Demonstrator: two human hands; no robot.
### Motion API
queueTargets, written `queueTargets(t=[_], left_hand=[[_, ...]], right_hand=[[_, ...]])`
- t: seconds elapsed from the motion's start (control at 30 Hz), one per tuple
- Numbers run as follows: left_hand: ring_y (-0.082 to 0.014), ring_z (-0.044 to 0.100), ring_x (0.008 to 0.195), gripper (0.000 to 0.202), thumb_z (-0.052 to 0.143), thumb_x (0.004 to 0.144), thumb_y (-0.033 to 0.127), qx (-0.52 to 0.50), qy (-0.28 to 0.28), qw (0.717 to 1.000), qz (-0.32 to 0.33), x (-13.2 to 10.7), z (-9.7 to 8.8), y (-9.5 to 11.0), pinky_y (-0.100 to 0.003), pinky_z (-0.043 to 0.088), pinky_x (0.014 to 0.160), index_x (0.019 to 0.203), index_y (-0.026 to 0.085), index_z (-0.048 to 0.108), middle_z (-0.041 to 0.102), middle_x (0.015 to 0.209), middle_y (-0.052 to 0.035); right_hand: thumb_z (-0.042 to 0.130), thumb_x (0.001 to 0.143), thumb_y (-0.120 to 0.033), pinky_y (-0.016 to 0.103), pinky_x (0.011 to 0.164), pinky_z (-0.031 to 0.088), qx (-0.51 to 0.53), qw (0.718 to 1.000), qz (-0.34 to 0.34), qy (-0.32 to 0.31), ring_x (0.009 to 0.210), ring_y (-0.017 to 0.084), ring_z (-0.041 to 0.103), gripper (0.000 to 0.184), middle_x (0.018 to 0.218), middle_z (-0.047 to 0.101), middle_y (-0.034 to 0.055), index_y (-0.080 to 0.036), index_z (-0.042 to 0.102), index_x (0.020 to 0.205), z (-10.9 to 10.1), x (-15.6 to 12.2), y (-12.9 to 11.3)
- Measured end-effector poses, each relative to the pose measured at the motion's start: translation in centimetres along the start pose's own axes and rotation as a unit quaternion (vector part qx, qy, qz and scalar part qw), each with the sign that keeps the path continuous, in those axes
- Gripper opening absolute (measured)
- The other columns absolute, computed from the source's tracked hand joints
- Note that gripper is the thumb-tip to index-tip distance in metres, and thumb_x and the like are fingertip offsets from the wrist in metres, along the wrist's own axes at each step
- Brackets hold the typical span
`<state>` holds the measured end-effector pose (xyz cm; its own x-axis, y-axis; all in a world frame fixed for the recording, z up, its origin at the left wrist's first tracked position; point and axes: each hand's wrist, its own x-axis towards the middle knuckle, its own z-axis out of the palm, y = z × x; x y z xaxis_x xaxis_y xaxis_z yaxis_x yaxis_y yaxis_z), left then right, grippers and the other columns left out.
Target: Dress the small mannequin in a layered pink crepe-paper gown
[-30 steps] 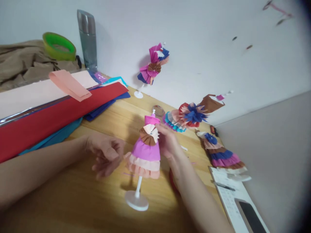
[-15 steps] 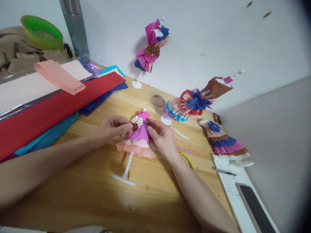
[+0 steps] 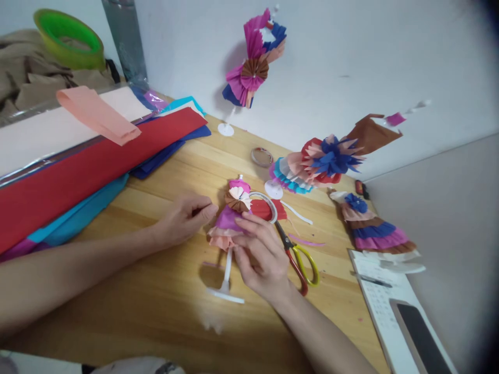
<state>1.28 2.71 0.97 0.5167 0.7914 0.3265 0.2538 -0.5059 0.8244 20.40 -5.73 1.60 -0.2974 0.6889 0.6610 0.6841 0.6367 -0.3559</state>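
A small dress of crepe paper [image 3: 228, 221], pink above, purple in the skirt and peach at the frilled hem, sits on a white stand [image 3: 226, 285]. A pleated white and brown paper rosette [image 3: 238, 199] lies against its front at the waist. My right hand [image 3: 263, 254] holds the skirt's right side, with fingertips on the purple paper and the thumb near the hem. Left of the dress, my left hand [image 3: 189, 218] is closed, thumb pressed to the forefinger and apart from the rosette. Nothing shows between those fingers.
Scissors [image 3: 296, 254], a white tape roll [image 3: 273, 208] and red paper [image 3: 261, 209] lie right of the dress. Folded red paper [image 3: 117, 163] covers the left side. Other paper dresses stand behind, one with a blue flower [image 3: 336, 156]. A phone [image 3: 421, 332] rests at right.
My left hand has let go of the rosette, which now sits on the dress front. My right hand has moved down from the waist to the skirt, and the dress has turned.
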Motion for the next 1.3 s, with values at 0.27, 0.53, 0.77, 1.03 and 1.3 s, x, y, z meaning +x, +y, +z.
queueTargets(t=[0.27,0.53,0.77,1.03,1.3], left_hand=[[-0.0165,0.055,0.069,0.019,0.053,0.089,0.034,0.109,0.006,0.946,0.305,-0.9,0.1,0.5,-0.029,0.045,0.062,0.087,0.015,0.055,0.062,0.073,-0.0058],[-0.0142,0.047,0.061,0.018,0.053,0.087,0.015,0.316,0.023,0.892,0.322,-1.6,1.0,1.1,-0.027,0.042,0.059,0.070,0.019,0.049,0.056,0.064,0.0005],[-0.0132,0.047,0.060,0.022,0.047,0.083,0.003,0.320,0.010,0.906,0.277,-1.8,0.9,0.2,-0.024,0.038,0.056,0.067,0.018,0.047,0.052,0.062,0.0000],[-0.0138,0.044,0.053,0.019,0.048,0.077,0.005,0.348,0.025,0.910,0.224,-1.8,1.4,0.2,-0.026,0.033,0.051,0.067,0.020,0.042,0.049,0.060,0.0016],[-0.0144,0.045,0.054,0.014,0.047,0.075,0.010,0.340,-0.014,0.925,0.167,-1.8,1.4,-0.1,-0.026,0.034,0.051,0.069,0.021,0.041,0.048,0.062,0.0010]], right_hand=[[0.057,0.077,0.000,0.043,0.082,0.056,0.016,0.999,-0.025,0.022,0.105,0.026,0.063,0.021,0.104,0.067,0.0141,-0.015,0.063,0.090,0.4,-0.5,0.0],[0.061,0.079,-0.002,0.032,0.063,0.047,-0.012,0.999,-0.005,0.035,0.074,0.017,0.057,0.026,0.079,0.063,0.0060,-0.017,0.068,0.099,0.4,-0.9,0.0],[0.058,0.081,-0.004,0.031,0.059,0.042,-0.028,0.999,-0.007,0.032,0.068,0.016,0.053,0.029,0.074,0.060,0.0036,-0.020,0.069,0.101,0.4,-1.2,0.6],[0.058,0.083,-0.005,0.030,0.057,0.039,-0.057,0.998,-0.015,0.019,0.067,0.015,0.049,0.020,0.072,0.058,0.0034,-0.019,0.068,0.094,0.6,-1.0,0.7],[0.055,0.080,-0.003,0.032,0.060,0.041,-0.063,0.998,-0.015,-0.021,0.072,0.018,0.051,0.029,0.080,0.062,0.0071,-0.014,0.068,0.104,0.5,-1.1,0.7]])
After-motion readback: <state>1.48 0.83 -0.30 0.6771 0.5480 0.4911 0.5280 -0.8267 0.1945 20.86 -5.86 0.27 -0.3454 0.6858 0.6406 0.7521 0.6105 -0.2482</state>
